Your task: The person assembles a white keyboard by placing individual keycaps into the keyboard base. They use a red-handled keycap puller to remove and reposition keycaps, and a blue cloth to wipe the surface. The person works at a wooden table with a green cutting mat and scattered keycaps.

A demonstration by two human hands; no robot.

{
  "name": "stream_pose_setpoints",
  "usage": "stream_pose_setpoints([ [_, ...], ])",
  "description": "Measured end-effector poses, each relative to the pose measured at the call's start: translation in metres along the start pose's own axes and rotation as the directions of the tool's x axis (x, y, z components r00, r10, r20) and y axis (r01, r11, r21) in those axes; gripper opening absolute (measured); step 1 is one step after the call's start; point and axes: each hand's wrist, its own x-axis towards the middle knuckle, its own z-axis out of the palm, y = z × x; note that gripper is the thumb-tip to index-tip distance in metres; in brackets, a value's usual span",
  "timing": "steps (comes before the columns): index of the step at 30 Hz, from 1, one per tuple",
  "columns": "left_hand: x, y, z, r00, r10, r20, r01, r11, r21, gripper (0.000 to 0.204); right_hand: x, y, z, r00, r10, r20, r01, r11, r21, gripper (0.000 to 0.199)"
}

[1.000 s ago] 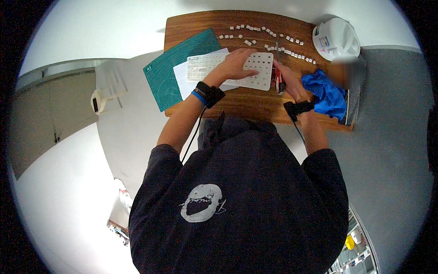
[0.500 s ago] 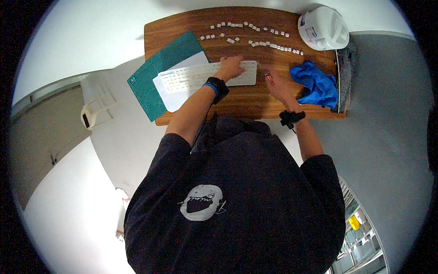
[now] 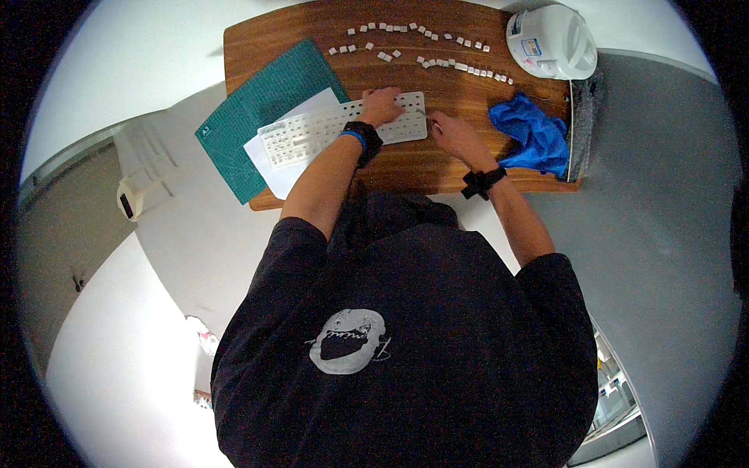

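A white keyboard [image 3: 310,134] lies tilted on the table, with many keys off at its right part, where dark spots show. My left hand [image 3: 381,105] is closed on it right of the middle, fingers bent over its far edge. My right hand [image 3: 456,136] is just off the keyboard's right end, fingers pinched together around something thin that I cannot make out, its tip by the keyboard's edge. Loose white keycaps [image 3: 460,66] stand in two uneven rows on the far side of the table.
A white sheet of paper [image 3: 282,181] and a green cutting mat [image 3: 226,160] lie partly under the keyboard. To the right are a crumpled blue cloth [image 3: 530,136] and a white bucket [image 3: 550,43]. The brown wooden table [image 3: 468,19] has a dark strip [image 3: 579,129] at its right edge.
My right hand has moved left, up to the keyboard's right end. My left hand still lies on the keyboard. The whole view has shifted slightly.
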Motion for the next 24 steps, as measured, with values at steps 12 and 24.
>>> stream_pose_setpoints([
  [12, 0.003, -0.012, 0.008, 0.998, 0.059, -0.025, -0.060, 0.997, -0.047, 0.061, 0.024, 0.003, 0.015, 0.999, -0.045, 0.016, 0.047, 0.951, -0.305, 0.033],
  [24, 0.012, -0.019, 0.013, 1.000, 0.026, -0.008, -0.027, 0.998, -0.054, 0.065, 0.027, -0.008, 0.014, 0.998, 0.044, 0.037, -0.031, 0.953, -0.301, 0.026],
])
